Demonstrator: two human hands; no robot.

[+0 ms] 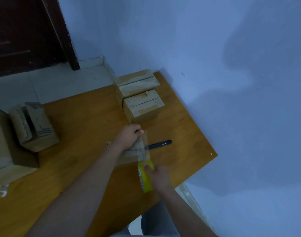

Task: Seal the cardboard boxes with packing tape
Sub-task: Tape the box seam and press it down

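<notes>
A small cardboard box point(129, 152) lies on the wooden table point(81, 117) in front of me, largely hidden under my left forearm. My left hand point(129, 134) pinches the free end of a clear tape strip point(143, 147) at the box's far edge. The strip runs back across the box top to a yellow tape roll point(145, 177), which my right hand point(159, 177) grips at the near side, thumb on the roll's top.
Two taped cardboard boxes point(137, 82) point(144, 106) stand at the table's far edge by the blue wall. An open-sided box point(33, 124) and a larger carton point(2, 139) sit at the left. A black cutter point(159, 144) lies just right of the box. A dark door is at upper left.
</notes>
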